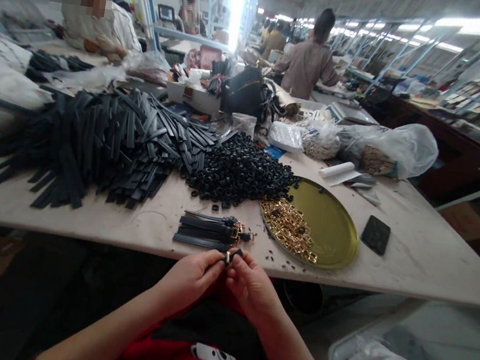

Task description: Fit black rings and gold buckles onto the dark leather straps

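Note:
At the table's front edge, my left hand (196, 273) and my right hand (251, 281) meet, thumbs and fingers pinched together. Between them is a small gold buckle (228, 257) with the end of a black strap (237, 253) at it. The left fingertips grip the buckle side; the right ones hold the black end. Much of the strap is hidden by my hands. Just beyond lies a stack of black straps with gold buckles (206, 230). Behind that is a heap of small black loops (241, 171). Gold buckles (289, 228) fill one side of a round gold tray (337, 217).
A large pile of loose black straps (107, 137) covers the table's left. Right of the tray lies a black phone (376, 235). Plastic bags (398, 149) and a dark bag (245, 94) stand at the back. Two people (312, 62) work nearby, one at left.

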{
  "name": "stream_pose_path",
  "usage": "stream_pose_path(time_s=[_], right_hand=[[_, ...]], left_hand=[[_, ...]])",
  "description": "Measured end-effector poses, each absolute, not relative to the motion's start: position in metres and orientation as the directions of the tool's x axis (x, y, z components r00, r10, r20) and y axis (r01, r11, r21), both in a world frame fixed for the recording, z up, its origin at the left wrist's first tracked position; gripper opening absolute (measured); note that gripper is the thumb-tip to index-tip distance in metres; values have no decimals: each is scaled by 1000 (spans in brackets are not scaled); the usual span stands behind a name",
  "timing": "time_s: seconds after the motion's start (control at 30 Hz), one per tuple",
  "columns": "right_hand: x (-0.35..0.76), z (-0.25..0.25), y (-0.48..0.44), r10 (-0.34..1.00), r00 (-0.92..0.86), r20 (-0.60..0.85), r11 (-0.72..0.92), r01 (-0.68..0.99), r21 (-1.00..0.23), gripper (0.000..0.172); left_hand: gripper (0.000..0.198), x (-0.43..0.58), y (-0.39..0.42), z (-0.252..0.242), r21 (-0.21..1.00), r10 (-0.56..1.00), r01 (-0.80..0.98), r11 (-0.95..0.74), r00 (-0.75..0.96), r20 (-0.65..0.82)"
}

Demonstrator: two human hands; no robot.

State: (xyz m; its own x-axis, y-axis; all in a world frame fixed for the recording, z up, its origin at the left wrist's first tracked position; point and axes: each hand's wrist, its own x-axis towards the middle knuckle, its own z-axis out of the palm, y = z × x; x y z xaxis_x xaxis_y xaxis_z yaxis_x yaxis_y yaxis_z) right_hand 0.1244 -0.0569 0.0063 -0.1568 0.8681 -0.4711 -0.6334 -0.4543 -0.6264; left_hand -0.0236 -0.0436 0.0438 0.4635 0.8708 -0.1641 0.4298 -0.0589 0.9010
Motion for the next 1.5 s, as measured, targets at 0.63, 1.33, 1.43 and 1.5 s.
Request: stream_pose_path(time_s=[0.63, 1.33, 1.43, 1.5], right_hand=[[120, -9, -31, 914, -118, -388, -405, -283, -869, 21], [133, -6, -44, 948, -111, -299, -295, 48, -954, 14], [134, -2, -49, 944, -146, -297, -300, 6, -954, 19], [132, 0, -53, 958, -150, -244, -240, 47, -970, 20]], left_hand=[[27, -23, -19, -1, 876, 769, 82, 476, 444, -460], [27, -24, -35, 26, 873, 811, 467, 141, 451, -372], [32, -26, -39, 28, 867, 816, 477, 144, 438, -377], [36, -25, -40, 25, 876, 832, 448, 179, 406, -378]])
